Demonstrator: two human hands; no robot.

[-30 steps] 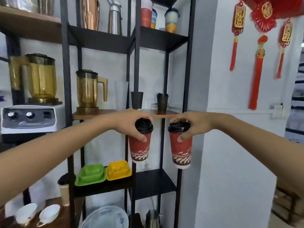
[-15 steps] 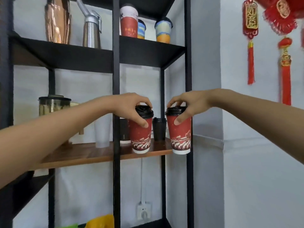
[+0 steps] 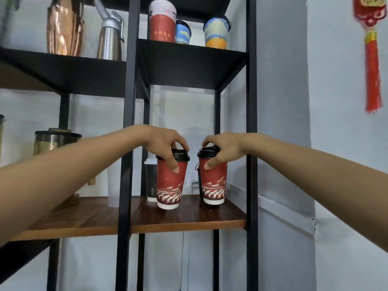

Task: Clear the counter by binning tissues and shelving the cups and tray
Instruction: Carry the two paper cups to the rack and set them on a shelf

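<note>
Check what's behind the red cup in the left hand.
Behind the left red cup, a black tumbler with a white lid stands on the wooden shelf; the cup covers its right side.

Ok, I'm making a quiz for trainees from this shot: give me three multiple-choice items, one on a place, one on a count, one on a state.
1. Where are the two red cups?
A. on the floor
B. at the wooden shelf
C. on the top black shelf

2. How many red cups with black lids are being held?
A. one
B. two
C. four

3. How does the left red cup stand?
A. tilted
B. upside down
C. lying flat

Key:
1 B: the left red cup and the right red cup are just over the wooden shelf.
2 B: the left hand grips one, the right hand the other.
3 A: its base leans off level.
</note>
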